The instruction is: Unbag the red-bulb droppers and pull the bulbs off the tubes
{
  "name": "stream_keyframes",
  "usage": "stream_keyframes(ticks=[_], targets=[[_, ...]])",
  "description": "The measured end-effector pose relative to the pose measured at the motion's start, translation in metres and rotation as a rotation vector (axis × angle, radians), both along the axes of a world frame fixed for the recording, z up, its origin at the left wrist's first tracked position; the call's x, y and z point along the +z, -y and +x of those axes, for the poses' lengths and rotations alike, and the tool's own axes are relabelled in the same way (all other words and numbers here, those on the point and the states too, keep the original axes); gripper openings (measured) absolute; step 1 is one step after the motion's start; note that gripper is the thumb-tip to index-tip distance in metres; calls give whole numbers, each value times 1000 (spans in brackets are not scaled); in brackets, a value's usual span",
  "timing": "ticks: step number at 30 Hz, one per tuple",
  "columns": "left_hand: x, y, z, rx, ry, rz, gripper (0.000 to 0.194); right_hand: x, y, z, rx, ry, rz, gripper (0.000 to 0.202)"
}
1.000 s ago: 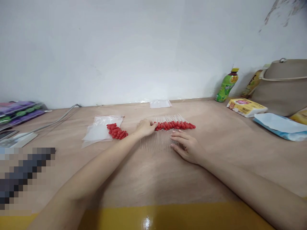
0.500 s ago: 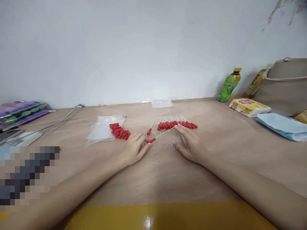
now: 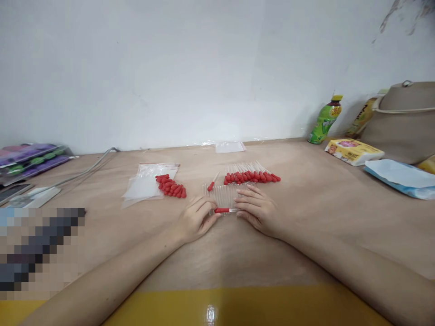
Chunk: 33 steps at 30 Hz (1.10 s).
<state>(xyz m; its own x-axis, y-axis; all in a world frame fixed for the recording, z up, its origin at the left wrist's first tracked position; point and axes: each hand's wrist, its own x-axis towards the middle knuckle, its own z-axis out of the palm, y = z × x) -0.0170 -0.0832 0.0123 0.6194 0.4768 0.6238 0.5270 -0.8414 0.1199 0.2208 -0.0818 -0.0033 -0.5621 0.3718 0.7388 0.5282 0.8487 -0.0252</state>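
Observation:
A glass dropper with a red rubber bulb [image 3: 222, 210] lies level between my hands. My left hand [image 3: 200, 216] pinches the bulb end between thumb and fingers. The fingers of my right hand [image 3: 258, 209] close on the clear glass tube [image 3: 233, 210], hiding its far end. Just beyond my hands is a row of bare glass tubes [image 3: 226, 194] on the table. Behind them, several droppers [image 3: 251, 177] lie side by side with red bulbs toward me. A single dropper [image 3: 211, 185] lies apart to their left. Loose red rubber bulbs [image 3: 171, 186] are heaped left of my left hand.
Clear plastic bags [image 3: 142, 183] lie beneath and beside the loose bulbs, and another bag [image 3: 230, 147] is by the wall. At right stand a green bottle [image 3: 326, 120], a tissue pack [image 3: 353, 152], a blue-white packet [image 3: 401, 179] and a beige bag [image 3: 401, 127]. A cable [image 3: 88, 170] runs at left.
The dropper has come nearer to me and turned from slanted to level. My right hand has moved back from the dropper row and closer to my left hand.

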Motion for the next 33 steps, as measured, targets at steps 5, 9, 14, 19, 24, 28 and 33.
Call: stream_keyframes(ticks=[5,9,14,19,24,28,33], targets=[[2,0,11,-31,-38,64,31,0,3,-6,36,-28,22,17],[2,-1,17,-41,-39,137,14,-1,5,-9,58,-40,43,21],[4,3,18,-60,-83,174,12,-5,5,-10,143,-49,21,23],[11,8,18,-80,-148,148,15,-5,8,-9,162,-6,55,23],[13,9,17,-109,-146,113,15,1,12,-7,147,33,102,24],[13,10,15,-126,-152,104,14,4,15,-6,150,67,145,26],[13,10,14,-119,-170,68,18,0,15,0,150,96,114,33]])
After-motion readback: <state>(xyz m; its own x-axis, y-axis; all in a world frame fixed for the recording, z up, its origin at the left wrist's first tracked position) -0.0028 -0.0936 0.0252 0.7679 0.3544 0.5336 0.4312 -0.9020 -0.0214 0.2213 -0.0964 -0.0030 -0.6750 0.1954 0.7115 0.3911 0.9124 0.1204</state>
